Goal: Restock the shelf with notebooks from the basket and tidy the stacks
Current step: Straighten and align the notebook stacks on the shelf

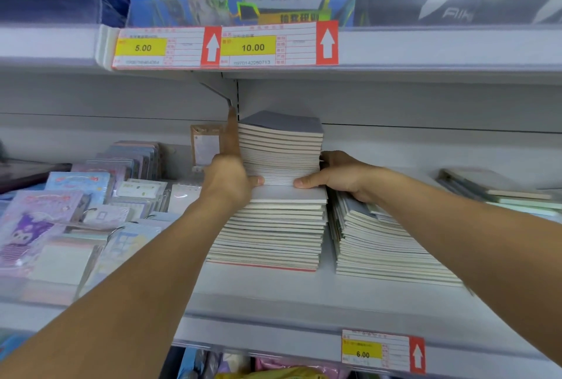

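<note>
Right hand (340, 176) fingers hidden behind the notebook stack (279, 150); shelf tag (377, 351) print blurred.

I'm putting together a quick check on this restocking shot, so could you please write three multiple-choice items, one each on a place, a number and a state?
1. Where does the leaning stack of notebooks lie?
A. right of the tall stack
B. left of it
C. on the upper shelf

2. How many price tags hang on the upper shelf edge?
A. one
B. two
C. four

3. What are the hands doing?
A. hanging idle
B. both gripping the upper batch of notebooks
C. peeling a tag

Key: 1 A, it slumps beside the tall stack; 2 B, reading 5.00 and 10.00; 3 B, left hand and right hand clasp its sides.
</note>
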Motion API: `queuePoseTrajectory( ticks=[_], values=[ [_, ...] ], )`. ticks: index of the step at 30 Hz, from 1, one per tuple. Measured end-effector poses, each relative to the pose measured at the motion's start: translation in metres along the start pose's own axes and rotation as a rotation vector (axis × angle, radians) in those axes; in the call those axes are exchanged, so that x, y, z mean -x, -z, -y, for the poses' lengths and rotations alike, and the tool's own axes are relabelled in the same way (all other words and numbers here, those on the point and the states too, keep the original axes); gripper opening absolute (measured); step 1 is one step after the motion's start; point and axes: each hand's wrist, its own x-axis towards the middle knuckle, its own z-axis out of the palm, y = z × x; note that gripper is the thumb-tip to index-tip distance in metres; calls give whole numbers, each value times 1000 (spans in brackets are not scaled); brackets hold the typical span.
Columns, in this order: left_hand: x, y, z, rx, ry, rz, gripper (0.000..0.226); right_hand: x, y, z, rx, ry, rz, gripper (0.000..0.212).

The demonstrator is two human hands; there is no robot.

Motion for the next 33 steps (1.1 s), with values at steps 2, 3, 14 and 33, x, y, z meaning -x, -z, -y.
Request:
queuePoseTrajectory(
  ticks=[2, 3, 14, 33],
  values=[
    [2, 2, -3, -32, -7, 3, 119, 1, 0, 2, 58, 7, 1, 88],
    [4, 3, -5, -38, -6, 0, 119, 5, -2, 5, 112, 10, -2, 83],
    [18, 0, -13, 39, 4, -65, 83, 36, -23, 28, 4, -14, -276, 69],
    [15, 6, -9, 163, -75, 48, 94, 30, -31, 46, -232, 173, -322, 68]
  ],
)
